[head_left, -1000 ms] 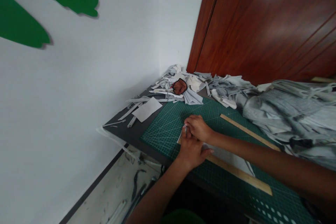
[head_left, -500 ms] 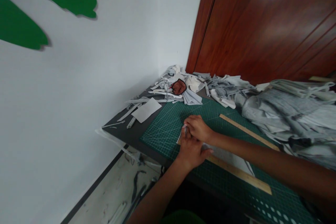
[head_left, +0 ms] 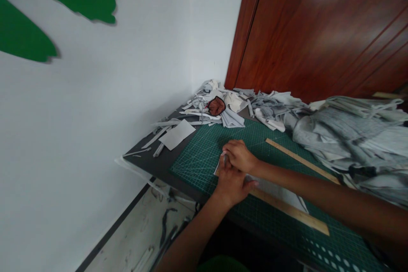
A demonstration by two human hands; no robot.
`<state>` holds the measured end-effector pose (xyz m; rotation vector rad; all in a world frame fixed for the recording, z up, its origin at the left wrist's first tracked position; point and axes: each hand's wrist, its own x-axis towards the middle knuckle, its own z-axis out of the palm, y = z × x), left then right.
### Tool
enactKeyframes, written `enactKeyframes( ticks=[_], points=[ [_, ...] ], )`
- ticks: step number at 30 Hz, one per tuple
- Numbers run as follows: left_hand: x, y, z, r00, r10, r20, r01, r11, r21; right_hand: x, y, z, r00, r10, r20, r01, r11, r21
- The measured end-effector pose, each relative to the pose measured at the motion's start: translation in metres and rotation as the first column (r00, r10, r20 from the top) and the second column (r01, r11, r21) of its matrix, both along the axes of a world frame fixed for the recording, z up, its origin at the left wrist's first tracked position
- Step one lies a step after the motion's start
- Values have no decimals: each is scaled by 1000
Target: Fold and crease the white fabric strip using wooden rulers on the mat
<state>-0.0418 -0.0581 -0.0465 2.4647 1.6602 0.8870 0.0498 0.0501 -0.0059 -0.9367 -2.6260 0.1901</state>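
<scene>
A light grey piece of fabric (head_left: 280, 192) lies on the green cutting mat (head_left: 194, 159), with a wooden ruler (head_left: 296, 214) along its near edge. My left hand (head_left: 232, 186) rests on the ruler and the fabric, fingers stretched forward and thumb spread to the right. Just beyond it, my right hand (head_left: 241, 156) is closed, its fingertips down at the fabric's far left end beside my left fingers. What those fingertips grip is hidden. A second wooden ruler (head_left: 301, 160) lies on the mat past my right forearm.
Fabric scraps (head_left: 234, 118) and a dark red, black-edged piece (head_left: 216, 106) are heaped at the table's back corner. A large grey fabric pile (head_left: 347, 136) covers the right side. A pale rectangular sheet (head_left: 177, 134) lies left of the mat. A white wall and a wooden door (head_left: 318, 29) border the table.
Both hands stay in nearly the same place on the fabric and ruler. The whole view has shifted very slightly.
</scene>
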Motion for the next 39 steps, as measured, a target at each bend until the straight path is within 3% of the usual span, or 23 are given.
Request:
enactKeyframes(
  ticks=[10,15,18,22,27,30,33,35,37,39],
  points=[
    [0,-1,6,999,7,-37,-8,999,-34,1,9,-3,993,-84,-78,85,996,8],
    [-1,-2,9,999,3,-50,-6,998,-57,25,-2,3,968,-136,-211,142,990,14],
    [-1,-3,10,998,6,-65,-10,998,-67,53,-26,8,946,-149,-286,159,987,11],
    [-1,-3,10,998,1,-69,-5,998,-61,84,-82,13,891,-145,-430,131,989,-62],
    [-1,-2,15,997,1,-83,-8,997,-82,96,-151,2,783,-259,-566,224,966,-132],
    [0,0,18,994,13,-111,-22,997,-76,98,-173,-11,798,-281,-533,208,959,-193],
    [0,3,19,991,6,-135,-14,998,-55,102,-176,-15,890,-217,-401,214,975,-52],
    [0,6,18,987,9,-160,-16,999,-43,107,-172,-13,930,-247,-273,266,963,34],
    [-1,7,18,982,7,-190,-11,1000,-23,115,-164,-9,911,-348,-221,364,931,32],
    [-1,8,19,975,3,-221,-4,1000,-2,125,-155,-8,859,-426,-283,427,902,-61]
  ],
)
